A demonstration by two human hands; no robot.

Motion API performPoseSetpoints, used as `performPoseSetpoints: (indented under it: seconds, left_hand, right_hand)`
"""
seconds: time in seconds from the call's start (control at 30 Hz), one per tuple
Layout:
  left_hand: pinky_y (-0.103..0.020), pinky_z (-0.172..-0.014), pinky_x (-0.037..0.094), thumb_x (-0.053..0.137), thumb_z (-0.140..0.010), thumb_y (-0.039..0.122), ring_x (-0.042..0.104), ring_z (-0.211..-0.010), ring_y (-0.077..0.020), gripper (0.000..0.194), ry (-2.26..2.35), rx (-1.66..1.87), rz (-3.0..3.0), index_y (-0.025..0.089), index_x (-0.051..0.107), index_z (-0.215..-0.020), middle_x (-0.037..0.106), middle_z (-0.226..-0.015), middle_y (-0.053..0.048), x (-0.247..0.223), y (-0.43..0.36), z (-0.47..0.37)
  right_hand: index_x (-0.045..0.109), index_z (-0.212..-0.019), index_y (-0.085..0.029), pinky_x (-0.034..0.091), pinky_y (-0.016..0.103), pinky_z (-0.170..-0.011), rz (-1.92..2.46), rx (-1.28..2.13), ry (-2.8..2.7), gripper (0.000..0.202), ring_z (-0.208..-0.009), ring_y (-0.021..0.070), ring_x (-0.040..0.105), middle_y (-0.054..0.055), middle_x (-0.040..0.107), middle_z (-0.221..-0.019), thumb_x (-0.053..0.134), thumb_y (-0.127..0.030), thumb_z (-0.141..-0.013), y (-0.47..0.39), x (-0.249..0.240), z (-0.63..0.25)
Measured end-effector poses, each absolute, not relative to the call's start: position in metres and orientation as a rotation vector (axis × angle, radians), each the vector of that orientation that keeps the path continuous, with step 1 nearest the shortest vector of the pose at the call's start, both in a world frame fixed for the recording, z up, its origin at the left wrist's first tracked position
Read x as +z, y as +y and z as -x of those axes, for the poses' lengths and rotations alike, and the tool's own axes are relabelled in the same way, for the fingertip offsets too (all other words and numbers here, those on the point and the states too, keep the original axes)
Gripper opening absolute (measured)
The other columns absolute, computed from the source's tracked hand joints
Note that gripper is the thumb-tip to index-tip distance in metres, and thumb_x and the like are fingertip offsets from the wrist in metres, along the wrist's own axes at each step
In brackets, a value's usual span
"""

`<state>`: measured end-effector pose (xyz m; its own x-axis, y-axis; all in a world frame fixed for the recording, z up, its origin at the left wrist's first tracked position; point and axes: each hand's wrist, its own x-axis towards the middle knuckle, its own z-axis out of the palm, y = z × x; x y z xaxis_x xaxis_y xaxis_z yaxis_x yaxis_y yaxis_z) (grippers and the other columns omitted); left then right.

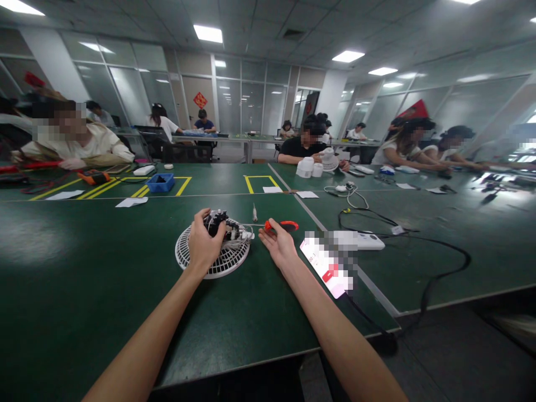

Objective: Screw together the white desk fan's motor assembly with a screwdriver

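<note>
A white fan grille (pixel 218 271) lies on the green table in front of me. On top of it sits a black motor assembly (pixel 216 223) with white wires (pixel 243 237) at its right side. My left hand (pixel 204 243) is wrapped around this motor. To the right of the grille, my right hand (pixel 278 243) pinches an orange-and-black-handled tool (pixel 288 225) between thumb and forefinger, its other fingers stretched out palm up. A thin shaft seems to run left from it towards the wires; the tip's kind is unclear. A small screwdriver (pixel 254 212) lies just beyond.
A lit phone (pixel 324 268) and a white power strip (pixel 358 240) lie right of my right arm, with black cable (pixel 446 243) trailing beyond. Further back are a blue bin (pixel 161 183), paper slips (pixel 132 202) and white cups (pixel 307 167). Several people sit at tables around.
</note>
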<state>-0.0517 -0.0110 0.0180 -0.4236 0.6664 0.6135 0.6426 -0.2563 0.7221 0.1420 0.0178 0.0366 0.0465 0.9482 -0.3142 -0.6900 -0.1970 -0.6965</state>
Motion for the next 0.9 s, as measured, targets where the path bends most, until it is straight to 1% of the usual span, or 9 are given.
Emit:
performPoseSetpoints:
  seconds: [0.13, 0.2, 0.37, 0.47, 0.53, 0.63, 0.73, 0.8, 0.9]
  left_hand:
    - [-0.056, -0.11, 0.049, 0.066, -0.087, 0.044, 0.065, -0.119, -0.0322, 0.048, 1.923, 1.814, -1.686, 0.023, 0.056, -0.129, 0.068, -0.123, -0.013, 0.019, -0.012, 0.052]
    - [-0.056, -0.11, 0.049, 0.065, -0.088, 0.047, 0.065, -0.12, -0.0325, 0.049, 1.926, 1.803, -1.697, 0.023, 0.056, -0.129, 0.068, -0.122, -0.013, 0.019, -0.012, 0.051]
    - [-0.057, -0.109, 0.049, 0.071, -0.084, 0.053, 0.064, -0.122, -0.0342, 0.06, 1.932, 1.785, -1.717, 0.022, 0.054, -0.132, 0.066, -0.127, -0.015, 0.019, -0.012, 0.052]
    - [-0.056, -0.109, 0.049, 0.074, -0.081, 0.055, 0.064, -0.122, -0.034, 0.064, 1.929, 1.796, -1.718, 0.022, 0.054, -0.133, 0.066, -0.127, -0.015, 0.018, -0.012, 0.052]
    - [-0.056, -0.109, 0.05, 0.076, -0.08, 0.057, 0.064, -0.122, -0.0337, 0.067, 1.927, 1.808, -1.725, 0.022, 0.054, -0.133, 0.066, -0.127, -0.014, 0.017, -0.012, 0.052]
    - [-0.056, -0.109, 0.049, 0.078, -0.078, 0.057, 0.064, -0.122, -0.0335, 0.068, 1.935, 1.809, -1.724, 0.023, 0.054, -0.133, 0.066, -0.126, -0.014, 0.017, -0.012, 0.052]
    - [-0.057, -0.109, 0.049, 0.074, -0.081, 0.058, 0.064, -0.121, -0.0339, 0.066, 1.955, 1.784, -1.706, 0.023, 0.054, -0.133, 0.066, -0.125, -0.014, 0.017, -0.013, 0.052]
    - [-0.057, -0.109, 0.049, 0.072, -0.083, 0.058, 0.064, -0.12, -0.0339, 0.063, 1.953, 1.779, -1.702, 0.023, 0.054, -0.133, 0.066, -0.126, -0.014, 0.017, -0.013, 0.052]
    - [-0.058, -0.109, 0.049, 0.073, -0.083, 0.058, 0.064, -0.119, -0.0336, 0.062, 1.943, 1.79, -1.704, 0.023, 0.055, -0.132, 0.066, -0.125, -0.014, 0.018, -0.013, 0.052]
  right_hand:
    - [0.066, -0.072, -0.017, 0.062, 0.022, -0.07, 0.82, 1.543, -0.33, 0.015, -0.066, 0.0132, 0.071, 0.002, 0.072, -0.067, 0.074, -0.006, -0.08, 0.017, 0.04, -0.143]
    - [0.065, -0.071, -0.018, 0.063, 0.022, -0.073, 0.797, 1.555, -0.286, 0.017, -0.067, 0.0125, 0.071, 0.002, 0.073, -0.07, 0.071, -0.004, -0.08, 0.017, 0.042, -0.142]
    - [0.066, -0.077, -0.018, 0.063, 0.024, -0.07, 0.81, 1.58, -0.263, 0.015, -0.068, 0.0136, 0.071, 0.004, 0.074, -0.074, 0.079, -0.021, -0.085, 0.016, 0.043, -0.14]
    - [0.065, -0.078, -0.019, 0.063, 0.025, -0.066, 0.88, 1.539, -0.302, 0.02, -0.063, 0.0139, 0.069, 0.002, 0.07, -0.068, 0.08, -0.029, -0.086, 0.016, 0.041, -0.14]
    - [0.065, -0.077, -0.019, 0.062, 0.024, -0.062, 0.902, 1.513, -0.329, 0.021, -0.059, 0.013, 0.066, 0.0, 0.067, -0.063, 0.08, -0.03, -0.087, 0.016, 0.041, -0.141]
    - [0.066, -0.074, -0.018, 0.059, 0.021, -0.059, 0.892, 1.501, -0.352, 0.02, -0.057, 0.0116, 0.064, 0.0, 0.067, -0.061, 0.083, -0.023, -0.082, 0.015, 0.043, -0.142]
    - [0.067, -0.077, -0.018, 0.058, 0.02, -0.059, 0.851, 1.492, -0.337, 0.016, -0.061, 0.0118, 0.067, 0.001, 0.072, -0.066, 0.082, -0.015, -0.078, 0.014, 0.047, -0.143]
    - [0.066, -0.076, -0.018, 0.058, 0.02, -0.062, 0.816, 1.491, -0.304, 0.014, -0.064, 0.0116, 0.069, 0.001, 0.074, -0.069, 0.077, -0.01, -0.079, 0.013, 0.05, -0.144]
    - [0.062, -0.072, -0.02, 0.06, 0.022, -0.07, 0.781, 1.499, -0.262, 0.018, -0.068, 0.0114, 0.071, -0.001, 0.074, -0.071, 0.07, -0.005, -0.077, 0.013, 0.05, -0.144]
